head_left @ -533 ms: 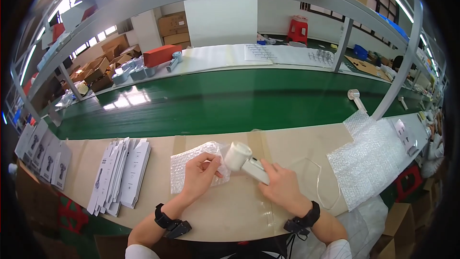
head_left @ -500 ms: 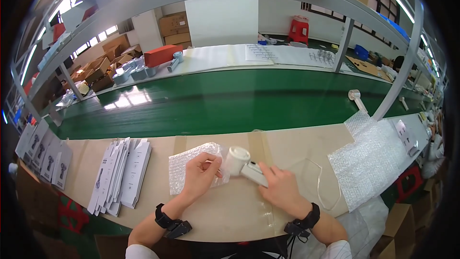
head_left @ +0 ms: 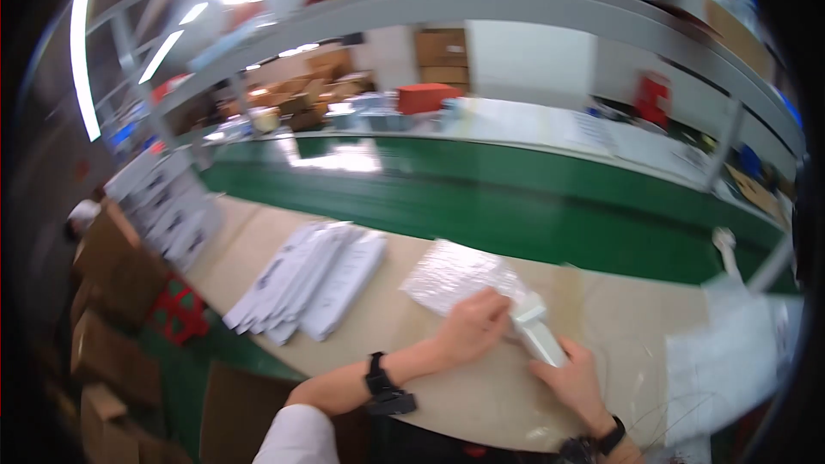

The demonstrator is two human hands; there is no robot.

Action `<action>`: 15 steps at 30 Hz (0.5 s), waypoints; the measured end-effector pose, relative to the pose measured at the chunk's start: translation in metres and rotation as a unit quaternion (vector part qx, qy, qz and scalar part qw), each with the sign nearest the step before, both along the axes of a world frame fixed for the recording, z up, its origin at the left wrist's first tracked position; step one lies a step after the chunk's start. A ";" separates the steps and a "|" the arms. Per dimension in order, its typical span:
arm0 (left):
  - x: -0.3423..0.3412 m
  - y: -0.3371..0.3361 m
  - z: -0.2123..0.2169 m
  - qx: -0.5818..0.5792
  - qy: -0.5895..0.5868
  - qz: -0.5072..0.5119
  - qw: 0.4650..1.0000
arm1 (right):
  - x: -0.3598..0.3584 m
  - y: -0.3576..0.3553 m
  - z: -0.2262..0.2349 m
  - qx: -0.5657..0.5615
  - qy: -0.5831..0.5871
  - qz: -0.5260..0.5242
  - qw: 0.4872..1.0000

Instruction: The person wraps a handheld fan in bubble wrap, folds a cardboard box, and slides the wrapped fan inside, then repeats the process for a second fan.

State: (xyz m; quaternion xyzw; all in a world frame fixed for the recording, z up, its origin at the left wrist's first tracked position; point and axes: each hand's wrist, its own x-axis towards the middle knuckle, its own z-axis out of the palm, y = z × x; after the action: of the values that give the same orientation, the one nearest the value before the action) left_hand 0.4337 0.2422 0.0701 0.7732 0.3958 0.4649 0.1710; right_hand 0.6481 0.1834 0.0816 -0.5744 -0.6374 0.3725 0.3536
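My right hand [head_left: 574, 378] is wrapped round the handle of a white handheld device [head_left: 537, 335] with a thick rounded head. The device is tilted, its head pointing up and left toward my other hand. My left hand [head_left: 471, 326] has its fingers pinched together beside that head, over the near right corner of a bubble-wrap bag [head_left: 455, 271]. What those fingertips hold, if anything, is hidden and blurred. The bag lies flat on the tan worktable [head_left: 430, 374].
Left of the bag lies a stack of flat white printed cartons [head_left: 301, 279], with more cartons [head_left: 168, 206] standing beyond. A green conveyor belt [head_left: 430, 185] runs behind the table. More bubble wrap [head_left: 722, 369] covers the right side. Another white device [head_left: 726, 249] rests at far right.
My view has swung left, so the scene sits farther right and is smeared. The device has turned more upright in my right hand, and my left hand stays close to its head.
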 end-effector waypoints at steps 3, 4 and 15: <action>0.005 -0.005 0.000 -0.033 -0.031 0.016 0.999 | 0.000 -0.004 -0.003 0.006 -0.012 0.001 1.000; 0.005 -0.003 -0.004 -0.021 -0.032 0.021 0.999 | 0.001 -0.004 -0.011 0.026 -0.044 -0.010 0.999; 0.004 -0.001 -0.018 0.034 0.023 0.043 0.998 | 0.018 0.002 -0.063 0.345 -0.270 0.051 0.897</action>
State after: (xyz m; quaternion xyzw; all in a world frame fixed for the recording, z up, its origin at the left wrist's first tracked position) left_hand 0.4378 0.2409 0.0516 0.7714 0.4165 0.4670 0.1152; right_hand 0.6659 0.1857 0.0182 -0.4616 -0.8253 -0.0228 0.3245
